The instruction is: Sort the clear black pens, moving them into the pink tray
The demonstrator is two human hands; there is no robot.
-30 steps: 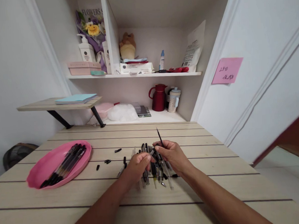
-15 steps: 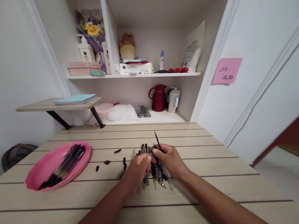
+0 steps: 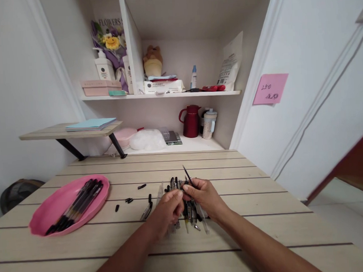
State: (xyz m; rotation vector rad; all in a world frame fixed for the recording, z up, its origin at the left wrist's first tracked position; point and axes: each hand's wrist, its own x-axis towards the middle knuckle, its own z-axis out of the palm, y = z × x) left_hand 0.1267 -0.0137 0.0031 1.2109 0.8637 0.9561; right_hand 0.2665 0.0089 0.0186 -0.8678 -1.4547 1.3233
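Two bare hands meet just below the middle of the frame, over a pile of pens and pen parts (image 3: 190, 213) on the slatted wooden table (image 3: 259, 233). The right hand (image 3: 204, 195) pinches a slim dark pen piece (image 3: 187, 173), its narrow end pointing up and to the left. The left hand (image 3: 171, 204) is beside it with thumb and fingers drawn in; whether it grips anything cannot be told, since its own fingers block the view. Both hands cover much of the pile. Left of them lie a pen with a dark end (image 3: 147, 211) and several small black caps (image 3: 129, 200); at the lower left, a pink tray (image 3: 53, 203) holds a bundle of dark pens (image 3: 78, 205). Above the tray, light-blue-topped papers (image 3: 91, 124) rest on a small raised shelf (image 3: 47, 133), whose front leg partly hides a pink container (image 3: 126, 135). Near the frame's centre, a white plastic bag (image 3: 147, 140), a red jug (image 3: 191, 121) and a pale cup (image 3: 209, 124) stand along the cabinet (image 3: 197, 142), the cup partly blocking a dark object (image 3: 203, 118). A pink note (image 3: 270, 89) hangs at the upper right.
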